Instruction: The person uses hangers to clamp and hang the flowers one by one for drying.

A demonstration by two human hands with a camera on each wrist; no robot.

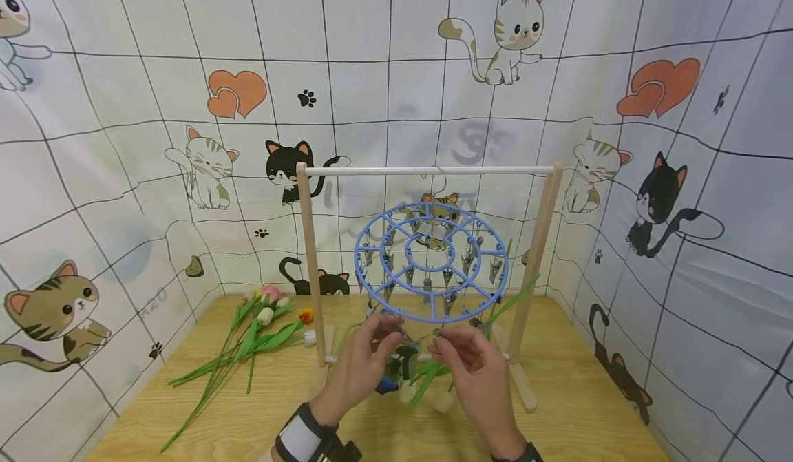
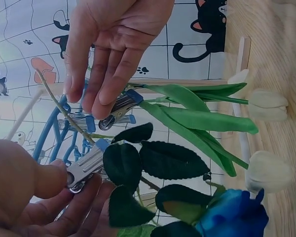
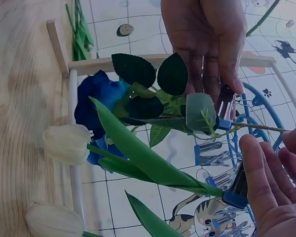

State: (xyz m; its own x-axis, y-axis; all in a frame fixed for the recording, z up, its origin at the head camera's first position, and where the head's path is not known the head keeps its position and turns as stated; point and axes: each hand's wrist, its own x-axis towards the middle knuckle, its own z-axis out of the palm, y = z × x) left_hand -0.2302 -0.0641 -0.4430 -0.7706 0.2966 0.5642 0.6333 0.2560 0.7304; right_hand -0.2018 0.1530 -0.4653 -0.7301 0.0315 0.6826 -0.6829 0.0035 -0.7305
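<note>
My left hand (image 1: 356, 365) pinched the clip (image 2: 89, 165) at the stem (image 2: 56, 101) of the blue rose (image 2: 237, 215), below the rack (image 1: 434, 305); I couldn't tell whether my right hand (image 1: 473, 362) gripped too. A shallow bite risked dropping it.

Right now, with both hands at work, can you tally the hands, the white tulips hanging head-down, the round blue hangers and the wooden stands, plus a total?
Hands: 2, the left hand and the right hand
Hanging white tulips: 2
Round blue hanger: 1
Wooden stand: 1
Total: 6
</note>
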